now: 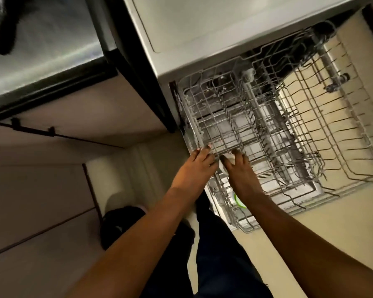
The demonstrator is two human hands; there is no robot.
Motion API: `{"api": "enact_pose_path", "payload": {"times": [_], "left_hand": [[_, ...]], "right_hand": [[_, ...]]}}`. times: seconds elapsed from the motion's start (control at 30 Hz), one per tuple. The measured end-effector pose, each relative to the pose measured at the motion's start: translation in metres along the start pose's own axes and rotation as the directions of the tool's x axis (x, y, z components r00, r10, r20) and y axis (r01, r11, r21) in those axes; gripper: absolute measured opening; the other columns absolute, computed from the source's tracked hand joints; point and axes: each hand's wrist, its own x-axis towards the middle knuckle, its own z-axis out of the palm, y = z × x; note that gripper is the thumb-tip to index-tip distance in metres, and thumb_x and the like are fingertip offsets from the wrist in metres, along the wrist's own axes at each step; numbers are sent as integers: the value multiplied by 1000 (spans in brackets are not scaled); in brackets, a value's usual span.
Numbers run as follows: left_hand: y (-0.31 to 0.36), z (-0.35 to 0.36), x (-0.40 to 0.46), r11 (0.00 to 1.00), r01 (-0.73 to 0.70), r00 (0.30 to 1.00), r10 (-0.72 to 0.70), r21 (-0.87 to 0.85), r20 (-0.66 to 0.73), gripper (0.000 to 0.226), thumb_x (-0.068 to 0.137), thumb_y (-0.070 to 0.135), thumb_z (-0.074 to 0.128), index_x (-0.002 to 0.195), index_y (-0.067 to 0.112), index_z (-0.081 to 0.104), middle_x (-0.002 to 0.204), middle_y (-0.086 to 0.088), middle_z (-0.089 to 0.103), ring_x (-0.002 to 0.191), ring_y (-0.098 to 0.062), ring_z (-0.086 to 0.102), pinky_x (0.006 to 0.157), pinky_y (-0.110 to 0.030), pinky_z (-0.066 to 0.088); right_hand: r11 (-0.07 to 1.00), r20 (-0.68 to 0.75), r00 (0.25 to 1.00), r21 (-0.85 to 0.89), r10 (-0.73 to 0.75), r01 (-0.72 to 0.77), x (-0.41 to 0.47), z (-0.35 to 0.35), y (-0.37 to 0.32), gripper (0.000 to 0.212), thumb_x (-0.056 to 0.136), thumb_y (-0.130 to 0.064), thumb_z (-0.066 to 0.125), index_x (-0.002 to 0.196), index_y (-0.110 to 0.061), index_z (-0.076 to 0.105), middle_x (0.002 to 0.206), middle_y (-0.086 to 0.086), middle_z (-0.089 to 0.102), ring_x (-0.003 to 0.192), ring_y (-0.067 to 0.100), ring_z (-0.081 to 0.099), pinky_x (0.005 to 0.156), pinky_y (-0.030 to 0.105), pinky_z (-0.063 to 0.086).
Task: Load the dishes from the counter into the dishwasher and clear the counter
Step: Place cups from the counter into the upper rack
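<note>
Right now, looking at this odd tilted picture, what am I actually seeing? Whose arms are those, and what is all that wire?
There is no machine here: a person wears a camera on the head, so you look down along their own two bare arms. The picture is tilted because the head is.

The wire is the upper rack of an open dishwasher, pulled out over the floor, with a second wire rack beside and below it. The left hand and the right hand both rest on the upper rack's near edge, fingers curled over the wire. Neither holds a dish.

I see no plates or cups in the racks. Something small and green shows under the right wrist; I cannot tell what it is. The grey slab above is the counter.
</note>
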Motion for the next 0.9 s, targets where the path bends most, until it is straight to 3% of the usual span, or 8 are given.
{"api": "enact_pose_path", "payload": {"times": [0.1,0.2,0.4,0.47,0.53,0.67,0.77,0.9], "left_hand": [[-6,5,0,999,-28,999,29,29,-39,49,82,18,67,128,21,52,137,-1,50,140,-28,32,110,-40,32],[-6,9,0,998,-49,994,51,24,-95,46,80,18,69,124,22,56,136,-1,52,139,-28,35,108,-40,36],[-6,8,-4,996,-34,989,21,-86,-147,61,86,6,61,141,22,41,154,-5,32,147,-29,16,116,-42,22],[-9,1,-13,987,-20,978,-13,-158,-209,70,81,-2,60,143,23,39,157,-6,27,147,-27,18,116,-40,22],[-14,-2,-26,971,16,965,-78,-239,-252,76,76,-6,61,143,22,39,155,-5,30,144,-26,25,114,-40,27],[-36,-4,-66,937,116,943,-208,-328,-260,61,77,0,56,134,16,47,141,-5,45,131,-25,41,104,-39,42],[-56,-5,-106,895,230,905,-340,-381,-254,50,76,10,38,121,14,56,126,-4,54,114,-26,53,93,-35,47],[-84,-4,-170,776,372,783,-557,-509,-277,43,74,6,53,115,14,57,119,-3,53,101,-26,57,82,-36,51]], "right_hand": [[996,42,999,-84,-33,37,6,8,4,76,65,8,71,134,-14,50,134,26,39,110,44,47,68,46,56],[990,65,997,-133,-44,52,11,9,4,74,65,4,74,133,-17,51,133,24,40,108,43,48,67,47,54],[999,106,994,-39,-17,21,5,-4,6,92,69,6,68,147,-27,32,151,20,27,131,43,34,94,55,45],[999,39,999,31,5,-6,-1,-17,5,88,69,5,65,147,-25,35,150,19,30,130,42,35,94,55,43],[993,-112,994,115,19,-6,-8,-32,1,70,72,4,62,138,-15,48,141,20,41,120,41,44,91,51,45],[964,-413,911,235,-16,124,-22,-57,-23,29,79,-1,52,107,-3,60,112,18,53,97,37,53,80,44,47],[939,-460,878,224,-135,262,-27,-67,-59,11,87,-13,55,97,-9,57,98,11,54,81,34,57,64,44,51],[887,-446,841,188,-306,422,-34,-75,-124,19,97,-35,44,98,-20,54,89,4,56,70,27,58,56,37,50]]}}
